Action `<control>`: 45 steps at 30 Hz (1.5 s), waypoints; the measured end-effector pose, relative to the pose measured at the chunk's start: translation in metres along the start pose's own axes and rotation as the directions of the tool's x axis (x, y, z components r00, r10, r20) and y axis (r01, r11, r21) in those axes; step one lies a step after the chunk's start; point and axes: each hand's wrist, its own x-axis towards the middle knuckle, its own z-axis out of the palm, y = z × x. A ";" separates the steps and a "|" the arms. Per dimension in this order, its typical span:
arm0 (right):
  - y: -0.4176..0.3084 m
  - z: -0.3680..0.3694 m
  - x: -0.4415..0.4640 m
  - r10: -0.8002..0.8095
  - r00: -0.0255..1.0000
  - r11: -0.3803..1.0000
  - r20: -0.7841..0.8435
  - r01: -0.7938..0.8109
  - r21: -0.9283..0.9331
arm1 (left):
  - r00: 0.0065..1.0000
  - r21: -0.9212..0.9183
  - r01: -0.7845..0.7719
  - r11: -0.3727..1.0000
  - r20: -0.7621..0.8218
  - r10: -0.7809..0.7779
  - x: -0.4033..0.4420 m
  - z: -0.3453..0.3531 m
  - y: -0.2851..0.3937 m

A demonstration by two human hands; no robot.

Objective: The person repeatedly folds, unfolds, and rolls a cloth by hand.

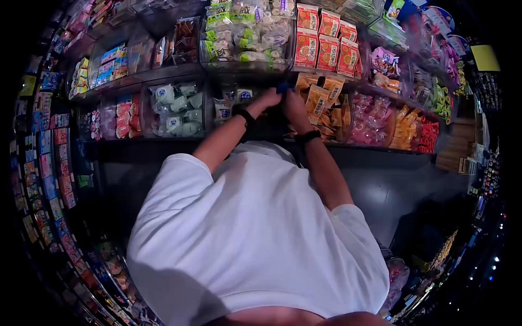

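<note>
Both arms reach forward to the lower row of clear bins. My left hand and my right hand come close together there, fingers closed on a small dark blue item whose kind I cannot make out. Below them lies a dark bin with white packets with blue labels along its left part. Orange snack packets fill the bin right beside my right hand. A black band circles my left wrist and another band my right.
Red-and-white snack packets stand in the upper bin, with green-and-white packets to their left. Pale wrapped packets and pink packets sit in lower bins. The dark bin-front ledge runs before my body.
</note>
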 end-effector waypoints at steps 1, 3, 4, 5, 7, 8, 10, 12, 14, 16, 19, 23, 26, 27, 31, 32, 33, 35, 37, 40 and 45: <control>0.003 0.006 0.013 -0.003 1.000 0.999 -0.001 0.003 -0.048 | 0.999 0.006 -0.023 1.000 -0.045 0.023 0.016 -0.003 -0.001; 0.002 0.005 0.032 -0.056 0.998 0.998 -0.042 0.056 -0.001 | 0.994 -0.030 -0.024 0.999 -0.104 0.021 0.014 -0.016 0.016; 0.005 0.007 0.039 -0.040 0.999 0.999 -0.020 0.040 -0.035 | 0.994 0.003 0.011 1.000 -0.108 -0.011 0.013 -0.023 0.027; 0.008 0.009 0.044 -0.026 1.000 0.997 0.005 0.026 -0.069 | 0.992 0.033 0.049 0.998 -0.114 -0.045 0.018 -0.023 0.029; 0.017 0.015 0.044 -0.074 0.997 0.997 -0.005 0.074 -0.038 | 0.995 0.030 0.016 0.999 -0.097 -0.013 0.020 -0.021 0.021; 0.008 0.008 0.037 0.028 0.999 0.999 0.044 -0.026 -0.047 | 0.998 0.067 0.024 0.997 -0.067 -0.020 0.019 -0.020 0.018; -0.007 -0.005 0.015 0.063 0.995 0.997 0.073 -0.059 -0.049 | 0.999 -0.073 -0.037 0.997 0.022 0.039 0.034 0.009 -0.020; -0.006 -0.008 -0.008 0.012 0.999 0.999 0.051 -0.010 -0.042 | 0.991 -0.229 -0.077 0.970 0.090 0.100 0.023 0.019 -0.034; -0.003 -0.006 -0.029 0.055 0.997 0.998 0.059 -0.054 -0.027 | 0.982 -0.299 0.013 0.954 0.181 0.043 -0.032 0.001 -0.005; 0.000 0.001 -0.034 0.062 0.998 0.997 0.012 -0.062 0.044 | 0.967 -0.310 -0.060 0.949 0.218 0.132 -0.001 0.022 -0.036; -0.009 -0.002 -0.017 0.055 0.998 0.998 0.030 -0.056 0.020 | 0.976 -0.263 -0.114 0.958 0.149 0.157 0.036 0.037 -0.052; -0.007 0.004 0.011 0.044 0.999 0.997 -0.022 -0.042 0.062 | 0.998 -0.060 -0.060 0.996 0.034 0.062 0.045 0.017 -0.021; -0.003 0.012 0.005 0.074 0.995 0.997 -0.067 -0.074 0.010 | 0.994 -0.145 -0.094 0.985 0.049 0.102 0.043 0.018 -0.028; -0.009 0.008 0.001 0.097 0.993 0.995 -0.062 -0.098 -0.006 | 0.983 -0.278 -0.113 0.954 0.107 0.148 0.041 0.019 -0.031; -0.011 0.009 -0.047 0.183 0.980 0.981 0.075 -0.187 0.044 | 0.967 -0.047 -0.009 0.999 0.254 0.021 -0.007 0.011 -0.018; -0.015 0.010 -0.059 0.144 0.989 0.989 0.027 -0.144 0.023 | 0.969 0.007 -0.058 0.998 0.243 0.054 -0.012 0.018 -0.024; -0.017 0.012 -0.068 0.104 0.994 0.995 -0.028 -0.104 0.002 | 0.968 0.067 -0.110 0.992 0.233 0.092 -0.016 0.023 -0.025; -0.017 0.019 -0.067 0.177 0.984 0.984 -0.027 -0.177 0.011 | 0.956 0.109 -0.102 0.989 0.287 0.067 -0.020 0.024 -0.025; -0.009 0.017 -0.065 0.246 0.965 0.968 0.087 -0.249 0.033 | 0.939 0.099 -0.172 0.980 0.316 0.133 -0.013 0.022 -0.027; -0.022 0.004 -0.042 0.195 0.981 0.981 0.012 -0.195 0.004 | 0.972 0.073 -0.095 0.993 0.224 0.076 -0.012 0.010 -0.014; -0.012 0.004 -0.015 0.068 0.997 0.998 -0.045 -0.069 -0.007 | 0.997 0.064 -0.062 0.996 0.043 0.060 0.015 0.006 -0.019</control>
